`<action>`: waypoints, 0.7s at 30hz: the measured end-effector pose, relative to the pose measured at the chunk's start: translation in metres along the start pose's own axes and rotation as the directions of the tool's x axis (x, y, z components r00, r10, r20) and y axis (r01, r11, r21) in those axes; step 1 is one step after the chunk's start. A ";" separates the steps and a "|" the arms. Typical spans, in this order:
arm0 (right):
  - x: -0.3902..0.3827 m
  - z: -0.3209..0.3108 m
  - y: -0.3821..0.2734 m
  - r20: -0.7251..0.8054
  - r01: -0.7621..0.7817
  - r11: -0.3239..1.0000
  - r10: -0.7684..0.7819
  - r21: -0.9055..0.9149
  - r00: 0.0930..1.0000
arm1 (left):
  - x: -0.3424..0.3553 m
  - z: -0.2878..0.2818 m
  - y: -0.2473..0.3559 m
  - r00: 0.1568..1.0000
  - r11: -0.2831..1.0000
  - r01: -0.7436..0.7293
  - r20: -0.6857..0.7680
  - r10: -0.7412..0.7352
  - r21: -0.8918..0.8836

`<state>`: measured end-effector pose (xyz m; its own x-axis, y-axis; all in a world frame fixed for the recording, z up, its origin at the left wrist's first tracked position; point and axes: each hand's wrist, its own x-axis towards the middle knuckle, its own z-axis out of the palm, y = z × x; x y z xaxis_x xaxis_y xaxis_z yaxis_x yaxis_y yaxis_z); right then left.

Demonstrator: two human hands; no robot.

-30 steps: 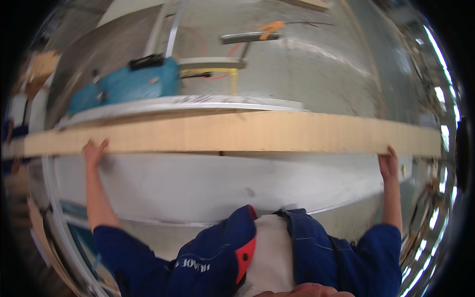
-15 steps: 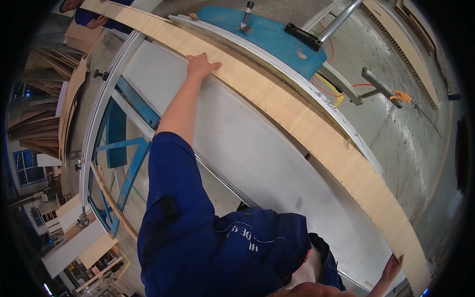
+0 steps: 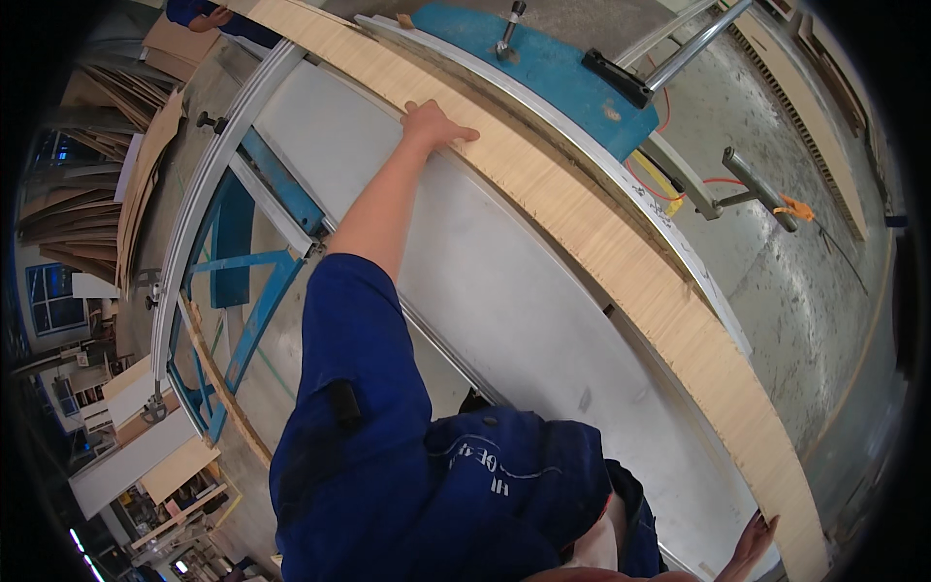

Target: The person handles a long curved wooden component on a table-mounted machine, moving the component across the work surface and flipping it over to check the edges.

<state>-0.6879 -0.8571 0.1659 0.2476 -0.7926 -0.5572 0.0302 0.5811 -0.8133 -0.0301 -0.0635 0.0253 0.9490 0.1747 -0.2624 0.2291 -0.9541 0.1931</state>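
Note:
A long pale wooden board (image 3: 582, 228) runs from the upper left to the lower right over a grey metal machine table (image 3: 504, 281). My left hand (image 3: 433, 128) rests on the board's near edge in its upper part, thumb stretched out to the right and apart from the fingers. At the board's lower right end, my right hand (image 3: 754, 539) grips the near edge; part of its fingers is hidden. A co-worker's hand (image 3: 209, 19) touches the far upper left end of the board.
Beyond the board lies a blue machine plate (image 3: 553, 73) with a black-knobbed lever (image 3: 509, 34). A metal tube handle (image 3: 756, 184) sticks out at the right. A blue frame (image 3: 262, 310) and metal rail (image 3: 179, 252) stand left. Wooden sheets (image 3: 150, 194) lean farther left.
The view has shifted slightly, moving most of the scene rightward. Both of my hands stay at the board's edge, and the co-worker is now partly out of the picture.

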 end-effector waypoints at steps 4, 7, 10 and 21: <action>0.008 -0.007 0.000 0.056 -0.061 0.998 0.062 -0.013 0.997 | 0.004 -0.004 -0.006 0.998 0.996 -0.063 0.018 0.062 0.058; 0.006 -0.006 0.004 0.054 -0.056 0.998 0.055 0.003 0.997 | -0.001 -0.001 -0.003 0.999 0.997 -0.053 -0.003 0.053 0.052; 0.011 -0.006 0.002 0.083 -0.050 0.999 0.051 -0.009 0.995 | 0.003 0.005 -0.007 0.999 0.998 -0.041 -0.011 0.042 0.045; 0.012 -0.019 -0.004 0.057 -0.048 0.998 0.046 0.031 0.997 | 0.020 0.009 -0.017 1.000 0.999 -0.001 0.020 0.000 0.040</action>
<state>-0.7036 -0.8726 0.1595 0.3034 -0.7531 -0.5837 0.0480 0.6239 -0.7800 -0.0171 -0.0464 0.0087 0.9445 0.1696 -0.2815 0.2192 -0.9633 0.1552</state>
